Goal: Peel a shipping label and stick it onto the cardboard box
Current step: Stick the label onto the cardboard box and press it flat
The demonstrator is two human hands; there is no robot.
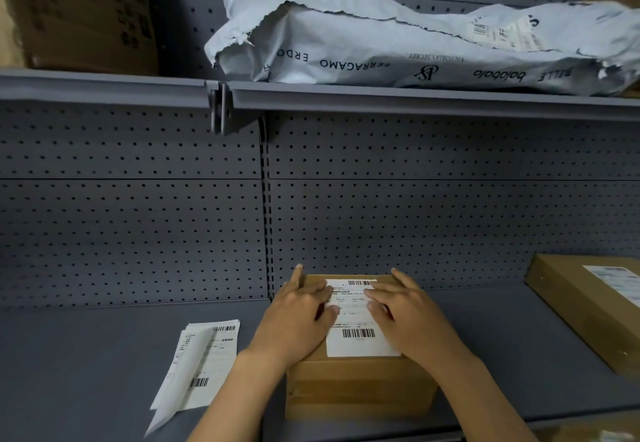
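A small brown cardboard box [360, 388] stands on the grey shelf, low in the middle of the view. A white shipping label [358, 336] with barcodes lies flat on its top. My left hand [298, 317] rests palm down on the label's left side, fingers spread. My right hand [405, 310] presses flat on the label's right side. Neither hand grips anything. To the left of the box lies a stack of label sheets [201, 365], with a peeled backing strip across it.
A second labelled cardboard box [588, 306] sits at the right edge of the shelf [86, 355]. Pegboard [138, 216] forms the back wall. The upper shelf carries a torn grey mailer bag [398, 43] and a large carton [76, 11].
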